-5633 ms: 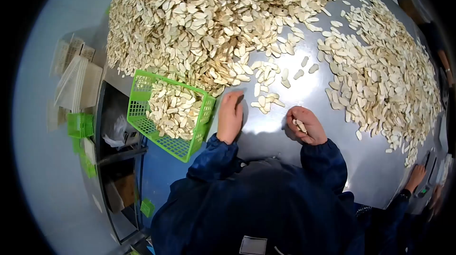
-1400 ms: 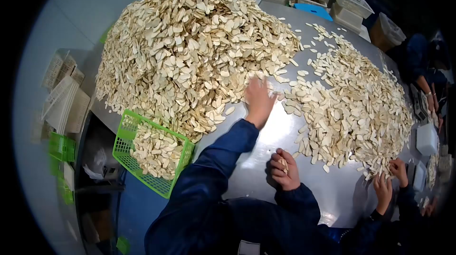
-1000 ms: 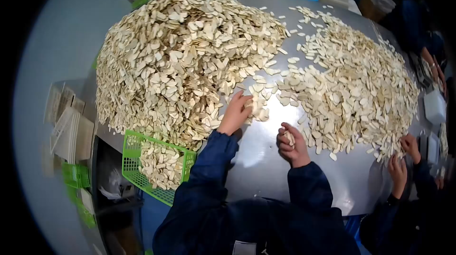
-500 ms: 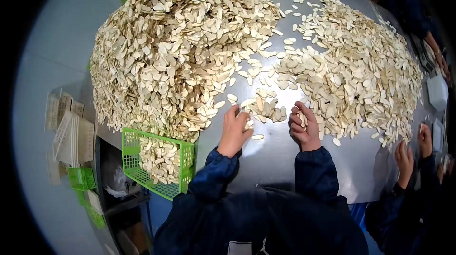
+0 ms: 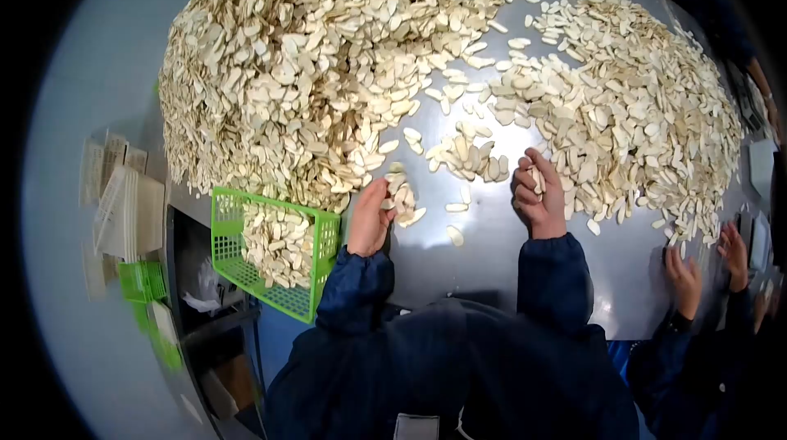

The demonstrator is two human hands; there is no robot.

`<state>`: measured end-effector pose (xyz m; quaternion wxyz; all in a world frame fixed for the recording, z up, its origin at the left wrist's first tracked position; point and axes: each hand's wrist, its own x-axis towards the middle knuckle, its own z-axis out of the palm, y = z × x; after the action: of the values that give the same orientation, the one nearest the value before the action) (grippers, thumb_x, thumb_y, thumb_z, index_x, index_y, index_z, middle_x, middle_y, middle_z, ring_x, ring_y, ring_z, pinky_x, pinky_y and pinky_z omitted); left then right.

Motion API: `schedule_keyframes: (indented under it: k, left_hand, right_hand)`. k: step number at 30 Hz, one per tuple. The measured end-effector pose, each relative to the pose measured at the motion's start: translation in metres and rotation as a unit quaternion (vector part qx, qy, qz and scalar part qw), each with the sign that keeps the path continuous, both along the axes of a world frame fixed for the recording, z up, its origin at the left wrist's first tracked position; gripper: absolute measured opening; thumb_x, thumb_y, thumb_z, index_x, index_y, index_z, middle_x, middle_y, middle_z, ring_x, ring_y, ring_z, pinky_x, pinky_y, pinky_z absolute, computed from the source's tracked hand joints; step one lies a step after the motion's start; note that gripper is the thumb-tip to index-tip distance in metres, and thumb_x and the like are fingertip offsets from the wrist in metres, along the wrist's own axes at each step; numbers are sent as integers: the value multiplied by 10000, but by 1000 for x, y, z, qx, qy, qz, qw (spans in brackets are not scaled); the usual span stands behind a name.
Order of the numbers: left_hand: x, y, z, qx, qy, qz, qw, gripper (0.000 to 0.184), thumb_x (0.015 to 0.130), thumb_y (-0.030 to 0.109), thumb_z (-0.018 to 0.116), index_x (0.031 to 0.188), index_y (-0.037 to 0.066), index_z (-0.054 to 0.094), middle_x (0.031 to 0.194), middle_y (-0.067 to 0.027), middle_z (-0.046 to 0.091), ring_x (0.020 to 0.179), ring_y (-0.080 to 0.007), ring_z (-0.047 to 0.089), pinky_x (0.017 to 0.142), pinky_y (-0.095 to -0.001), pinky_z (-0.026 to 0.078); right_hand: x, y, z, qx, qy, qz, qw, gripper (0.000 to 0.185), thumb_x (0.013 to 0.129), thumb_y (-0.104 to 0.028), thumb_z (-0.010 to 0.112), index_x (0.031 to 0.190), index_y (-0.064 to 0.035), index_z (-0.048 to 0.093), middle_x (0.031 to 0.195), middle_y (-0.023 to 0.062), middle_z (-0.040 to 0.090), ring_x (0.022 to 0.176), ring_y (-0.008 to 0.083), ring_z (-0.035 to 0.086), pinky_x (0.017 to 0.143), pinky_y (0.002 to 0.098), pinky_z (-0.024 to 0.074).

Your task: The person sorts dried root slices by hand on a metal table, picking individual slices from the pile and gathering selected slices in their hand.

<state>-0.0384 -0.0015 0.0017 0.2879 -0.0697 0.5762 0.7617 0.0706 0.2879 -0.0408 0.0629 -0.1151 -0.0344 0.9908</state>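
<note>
- Head view: at the metal table [image 5: 484, 276], the step in hand looks like picking through pale, flat slices by hand, a few at a time.
- The person's left hand [image 5: 371, 220] is half curled, its fingertips at a small clump of slices [image 5: 402, 198] just beside the basket; I can't tell from here whether any are gripped.
- The right hand [image 5: 541, 198] is closed around a slice or a few, near the edge of the right-hand pile [image 5: 631, 104].
- Between the hands lies a loose cluster [image 5: 471, 153], and beyond the left hand rises the large heap [image 5: 279, 88].
- My guess is the next move calls for a light, narrow pinch, since the slices look thin and overlap.
- The green basket [image 5: 328, 242] sits tilted by the left forearm, partly filled with slices [image 5: 279, 247].
- Farther left are stacked white trays [image 5: 129, 215] and a smaller green basket [image 5: 141, 281], contents unclear.
</note>
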Motion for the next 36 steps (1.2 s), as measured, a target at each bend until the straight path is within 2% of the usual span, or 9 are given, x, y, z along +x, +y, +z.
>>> schedule_keyframes:
  k: [2, 6, 9, 10, 14, 18, 24, 30, 36]
  left_hand:
    - [3, -3, 11, -1, 43, -76, 996, 339, 999, 255, 439, 1165, -9, 570, 1096, -45, 614, 994, -119, 566, 870, -267, 447]
    - [6, -16, 21, -119, 144, -29, 982, 256, 958, 160, 505, 1141, 10, 602, 1065, -52, 625, 952, -138, 571, 837, -249, 442]
    - [10, -27, 15, -370, 322, -78, 868, 286, 853, 110, 624, 1119, 7, 596, 965, -66, 614, 867, -151, 559, 757, -274, 457]
    - [16, -24, 17, -393, 356, -81, 844, 373, 745, 101, 707, 1081, 1, 580, 886, -82, 567, 782, -175, 537, 687, -300, 459]
    - [41, -5, 10, -450, 492, -117, 736, 346, 707, 139, 739, 984, 14, 574, 926, -134, 517, 875, -313, 514, 763, -364, 434]
    - [47, 0, 4, -461, 453, -131, 751, 176, 748, 59, 686, 890, 10, 594, 920, -125, 527, 881, -308, 526, 732, -374, 433]
    - [55, 1, 5, -446, 484, -107, 745, 218, 764, 51, 678, 964, 16, 598, 917, -129, 533, 782, -291, 567, 685, -368, 463]
    - [79, 12, 14, -359, 425, -175, 812, 241, 774, 46, 655, 1004, 20, 586, 929, -141, 539, 882, -334, 539, 751, -375, 456]
    - [82, 22, 10, -364, 461, -224, 778, 169, 785, 63, 646, 918, 33, 546, 890, -142, 508, 863, -335, 526, 737, -405, 443]
  right_hand:
    - [-1, 1, -5, -8, 16, 6, 1000, 180, 967, -166, 493, 1073, -31, 546, 868, 37, 568, 553, 73, 412, 347, 178, 252]
    - [-2, 2, -5, 5, 20, 4, 1000, 185, 966, -165, 493, 1079, -29, 546, 873, 44, 571, 561, 76, 426, 345, 176, 259]
    - [-2, 1, -7, 0, 27, 8, 1000, 186, 966, -158, 489, 1085, -27, 546, 880, 50, 570, 573, 80, 434, 349, 175, 264]
    - [-2, 0, -5, 0, 23, 9, 1000, 188, 965, -157, 488, 1088, -27, 545, 880, 51, 570, 575, 81, 435, 349, 175, 265]
    - [-2, -1, -6, -1, 18, 12, 1000, 194, 963, -149, 486, 1103, -27, 540, 879, 56, 571, 584, 89, 440, 352, 176, 269]
    - [-2, -2, -5, 16, 16, 10, 1000, 199, 957, -137, 487, 1111, -22, 537, 879, 64, 579, 582, 89, 426, 353, 174, 267]
    - [-2, -7, 1, 32, -8, 18, 999, 190, 962, -142, 490, 1097, -18, 536, 878, 54, 560, 584, 80, 417, 358, 169, 261]
    - [-3, -9, 1, 35, -8, 34, 999, 180, 962, -145, 493, 1088, -25, 538, 869, 50, 549, 575, 82, 411, 356, 176, 256]
    - [-2, -11, -1, 39, -14, 38, 998, 179, 956, -134, 493, 1094, -30, 543, 883, 62, 574, 560, 86, 405, 351, 181, 255]
